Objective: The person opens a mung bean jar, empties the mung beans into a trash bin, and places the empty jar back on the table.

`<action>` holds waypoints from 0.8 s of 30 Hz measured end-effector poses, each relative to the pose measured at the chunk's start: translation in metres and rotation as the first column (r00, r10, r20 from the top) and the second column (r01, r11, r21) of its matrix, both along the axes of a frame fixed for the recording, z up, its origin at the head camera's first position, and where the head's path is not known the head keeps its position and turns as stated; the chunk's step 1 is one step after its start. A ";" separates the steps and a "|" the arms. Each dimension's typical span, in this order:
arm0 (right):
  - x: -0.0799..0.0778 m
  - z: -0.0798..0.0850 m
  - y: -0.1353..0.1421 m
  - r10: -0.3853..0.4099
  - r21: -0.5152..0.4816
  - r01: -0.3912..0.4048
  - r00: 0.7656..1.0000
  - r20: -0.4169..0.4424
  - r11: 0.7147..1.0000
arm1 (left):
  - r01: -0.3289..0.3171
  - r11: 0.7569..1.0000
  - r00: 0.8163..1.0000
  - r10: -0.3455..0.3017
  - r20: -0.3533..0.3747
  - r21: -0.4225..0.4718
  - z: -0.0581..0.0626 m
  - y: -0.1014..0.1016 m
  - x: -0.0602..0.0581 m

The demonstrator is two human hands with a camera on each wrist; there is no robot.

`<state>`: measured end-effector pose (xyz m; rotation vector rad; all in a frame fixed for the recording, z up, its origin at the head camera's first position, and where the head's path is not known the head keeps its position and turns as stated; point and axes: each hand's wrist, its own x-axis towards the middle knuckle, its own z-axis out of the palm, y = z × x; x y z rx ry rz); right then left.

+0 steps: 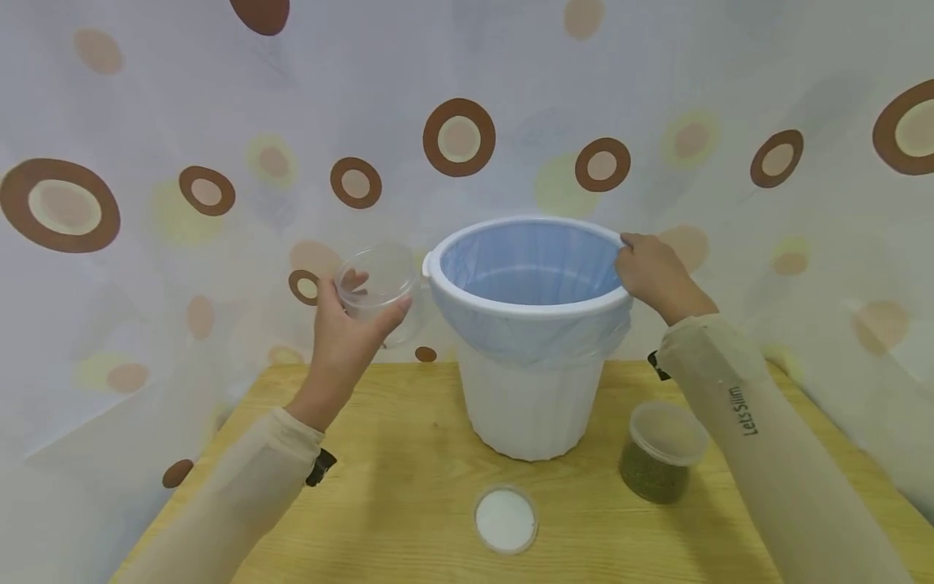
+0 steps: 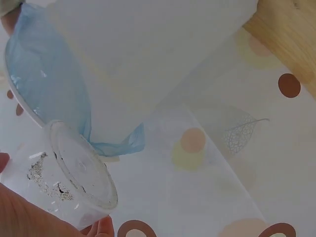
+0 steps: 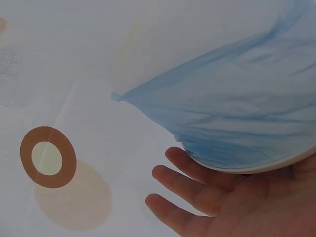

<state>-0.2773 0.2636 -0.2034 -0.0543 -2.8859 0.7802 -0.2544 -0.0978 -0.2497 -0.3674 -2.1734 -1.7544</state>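
Note:
My left hand (image 1: 343, 349) holds a clear plastic tub (image 1: 387, 264) up beside the left rim of a white trash bin (image 1: 533, 410), thumb and fingers spread around its sides. Dark specks cling to the tub's wall in the left wrist view. The bin stands on the table, lined with a blue bag (image 1: 540, 341) folded over its rim. At the bin's right side, my right hand (image 1: 657, 280) grips the rim. In the right wrist view several fingers (image 3: 185, 185) stretch out below the rim, outside the bag; the thumb is hidden there.
A lidded clear tub with dark green contents (image 1: 659, 462) stands to the right of the bin, near the right forearm. In front of the bin lies a small round white-topped item (image 1: 505, 520). The wooden table (image 1: 394, 487) ends at a wall covering with brown circles (image 1: 460, 136).

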 end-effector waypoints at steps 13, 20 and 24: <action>0.003 0.000 0.002 -0.006 -0.031 0.006 1.000 0.001 1.000 | 0.023 0.998 0.995 -0.018 0.094 -0.062 -0.027 -0.005 0.003; -0.001 -0.002 0.004 -0.006 -0.025 0.006 1.000 -0.019 1.000 | 0.044 0.993 0.988 -0.028 0.151 -0.105 -0.043 -0.003 0.001; -0.003 -0.003 0.002 -0.010 -0.026 0.009 1.000 -0.011 1.000 | 0.047 0.993 0.983 -0.026 0.180 -0.112 -0.054 -0.002 0.002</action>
